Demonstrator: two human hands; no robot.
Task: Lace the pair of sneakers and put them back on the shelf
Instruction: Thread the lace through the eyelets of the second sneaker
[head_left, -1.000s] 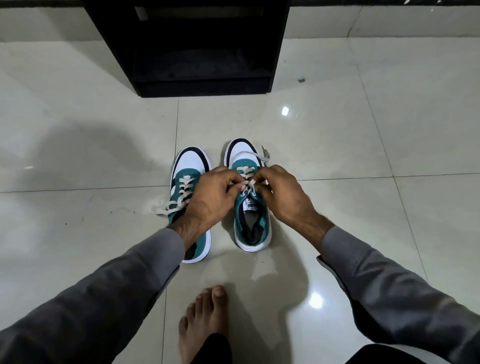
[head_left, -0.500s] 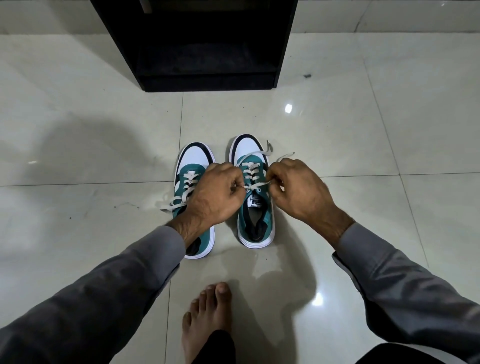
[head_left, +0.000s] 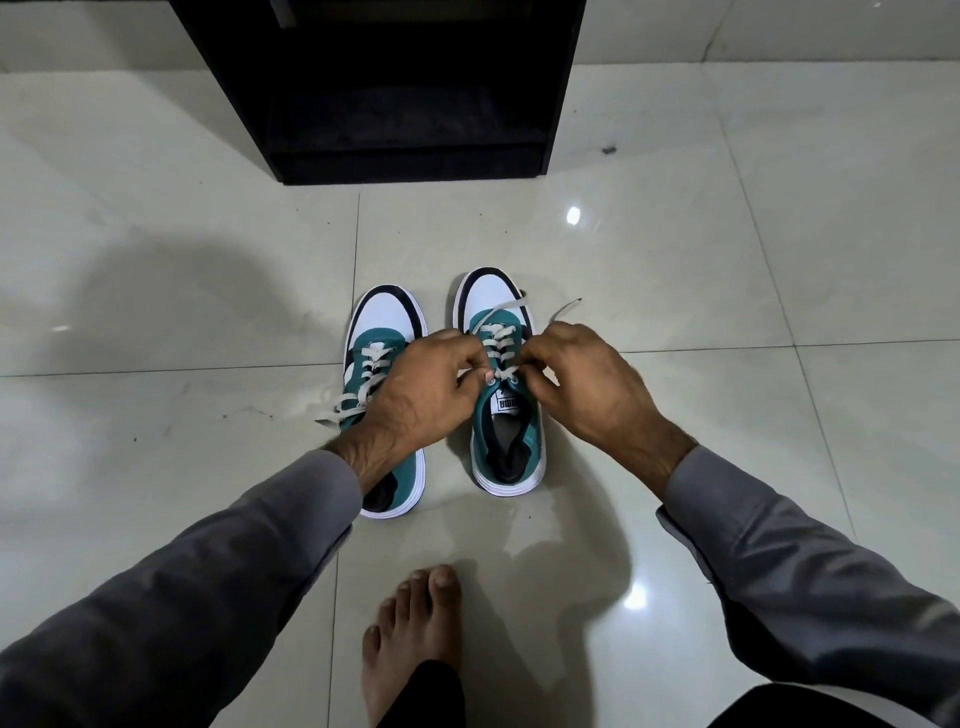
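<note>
Head view: both sneakers on the tile floor (head_left: 156, 234), side by side, toes toward the black shelf (head_left: 384, 93).

Left sneaker (head_left: 387, 358) laced, ends loose.

Right sneaker (head_left: 506, 395) near the top eyelets; left hand (head_left: 426, 395) and right hand (head_left: 587, 384) pinching its lace (head_left: 501, 338).

Remaining, probably: finish, shelve.

Open floor all round; shelf mouth unobstructed.

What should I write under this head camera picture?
Both hands lacing the right sneaker on the floor.

You see a bare foot (head_left: 415, 631) near you on glossy pale floor tiles (head_left: 675, 291), a small dark speck (head_left: 609, 150) far right.
</note>
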